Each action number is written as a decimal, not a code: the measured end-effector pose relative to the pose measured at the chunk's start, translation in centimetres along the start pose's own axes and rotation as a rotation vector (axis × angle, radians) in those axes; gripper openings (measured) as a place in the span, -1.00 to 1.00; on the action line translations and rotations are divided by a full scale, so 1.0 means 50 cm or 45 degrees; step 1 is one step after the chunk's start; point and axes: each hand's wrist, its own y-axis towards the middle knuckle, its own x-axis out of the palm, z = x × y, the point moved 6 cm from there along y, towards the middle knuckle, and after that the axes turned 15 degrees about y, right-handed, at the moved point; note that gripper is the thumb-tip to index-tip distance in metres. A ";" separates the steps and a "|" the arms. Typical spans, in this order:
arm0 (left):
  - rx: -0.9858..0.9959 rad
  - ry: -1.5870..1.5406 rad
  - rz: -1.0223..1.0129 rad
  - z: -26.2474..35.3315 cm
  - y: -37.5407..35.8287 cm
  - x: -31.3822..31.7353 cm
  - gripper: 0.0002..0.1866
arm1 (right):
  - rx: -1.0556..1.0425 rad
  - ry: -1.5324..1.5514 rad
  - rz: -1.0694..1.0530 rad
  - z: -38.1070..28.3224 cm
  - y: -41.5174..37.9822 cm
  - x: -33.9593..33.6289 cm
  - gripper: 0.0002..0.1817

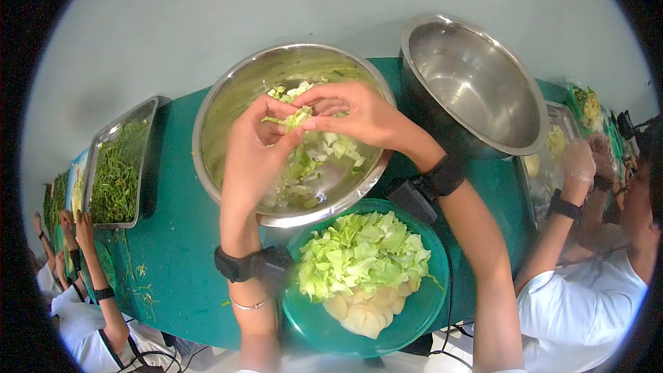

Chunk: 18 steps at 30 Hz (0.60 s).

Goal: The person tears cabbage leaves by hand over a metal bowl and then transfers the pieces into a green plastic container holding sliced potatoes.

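My left hand (257, 155) and my right hand (352, 116) meet over a steel bowl (219, 107), both pinching one pale green cabbage piece (297, 119) between the fingertips. Torn cabbage bits (323, 152) lie in that bowl beneath my hands. Nearer to me sits a green plastic bowl (407, 328) heaped with cabbage leaves (362, 252) and some pale slices (362, 314) at its front. Black bands wrap both of my wrists.
An empty steel bowl (476, 83) stands at the right on the green table (176, 235). A metal tray of green stalks (119, 166) lies at the left. A person's gloved hands (587, 159) work over another tray at the right; other people's hands (76, 231) at the left.
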 end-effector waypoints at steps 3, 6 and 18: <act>-0.080 -0.047 0.000 -0.013 0.000 0.001 -0.75 | 0.032 0.098 -0.018 0.000 -0.001 0.007 -0.64; -0.115 -0.066 0.011 -0.013 -0.003 0.004 -0.72 | 0.034 0.058 -0.014 -0.004 -0.003 0.007 -0.65; -0.082 0.045 0.052 -0.025 -0.004 0.006 -0.64 | -0.008 -0.161 0.076 -0.003 -0.006 -0.002 -0.73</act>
